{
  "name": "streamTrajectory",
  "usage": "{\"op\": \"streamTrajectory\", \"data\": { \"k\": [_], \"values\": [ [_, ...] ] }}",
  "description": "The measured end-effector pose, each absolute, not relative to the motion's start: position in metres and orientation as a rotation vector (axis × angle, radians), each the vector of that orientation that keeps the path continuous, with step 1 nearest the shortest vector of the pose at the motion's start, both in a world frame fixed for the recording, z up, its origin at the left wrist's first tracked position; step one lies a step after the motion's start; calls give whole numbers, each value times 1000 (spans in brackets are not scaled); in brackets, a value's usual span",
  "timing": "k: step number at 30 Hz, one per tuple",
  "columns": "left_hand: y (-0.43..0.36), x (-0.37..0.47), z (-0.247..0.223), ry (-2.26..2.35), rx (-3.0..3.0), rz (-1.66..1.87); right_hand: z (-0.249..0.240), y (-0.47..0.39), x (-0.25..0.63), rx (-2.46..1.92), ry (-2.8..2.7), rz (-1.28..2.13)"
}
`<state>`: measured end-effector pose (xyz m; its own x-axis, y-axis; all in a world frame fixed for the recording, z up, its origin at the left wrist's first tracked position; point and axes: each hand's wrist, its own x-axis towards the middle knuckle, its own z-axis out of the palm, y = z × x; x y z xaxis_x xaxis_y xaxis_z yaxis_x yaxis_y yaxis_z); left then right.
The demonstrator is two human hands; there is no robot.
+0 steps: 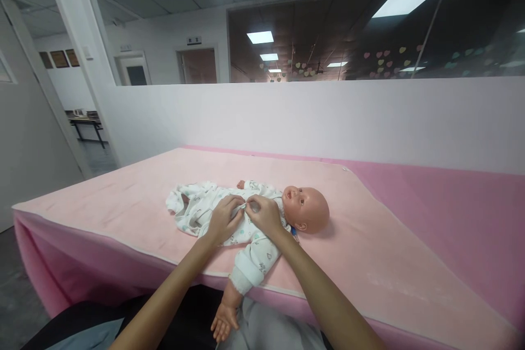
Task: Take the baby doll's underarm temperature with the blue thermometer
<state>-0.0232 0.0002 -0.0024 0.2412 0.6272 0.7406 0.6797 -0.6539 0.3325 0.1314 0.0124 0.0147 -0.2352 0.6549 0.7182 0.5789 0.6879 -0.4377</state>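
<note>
A baby doll (307, 209) lies on its back, its bald head to the right and its legs to the left. It wears a white printed garment (255, 256) with long sleeves. Over the doll's chest, my left hand (225, 219) and my right hand (263, 213) meet, with fingertips pinching the garment's front from either side. One doll arm hangs over the near edge, its palm facing up. The other arm points to the far side. Whatever small fastening may lie between my fingertips is too small to make out.
A light pink sheet (361, 251) covers the table over a darker pink cloth (455, 213). The table's near edge lies by my lap. Behind stands a low white wall (311, 120) with windows above. A door (30, 115) is at the left.
</note>
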Motion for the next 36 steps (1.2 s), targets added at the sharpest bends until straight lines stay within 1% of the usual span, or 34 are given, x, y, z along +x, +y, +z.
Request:
{"op": "streamTrajectory", "data": {
  "k": [5,12,16,19,30,36],
  "values": [
    [-1,-23,-1,-1283,-2410,-1515,15,12,132,-932,-1904,109],
    [-4,-22,1,-1293,-2413,-1499,13,13,131,-923,-1870,36],
    [-6,-21,1,-1295,-2313,-1563,12,12,132,-886,-1823,4],
    [-7,-21,0,-1272,-2303,-1519,12,10,132,-886,-1799,-4],
    [-5,-20,-2,-1285,-2270,-1422,17,6,131,-952,-2004,-99],
    [-10,-26,3,-1282,-2342,-1287,16,6,131,-1016,-2025,-176]
  ]
}}
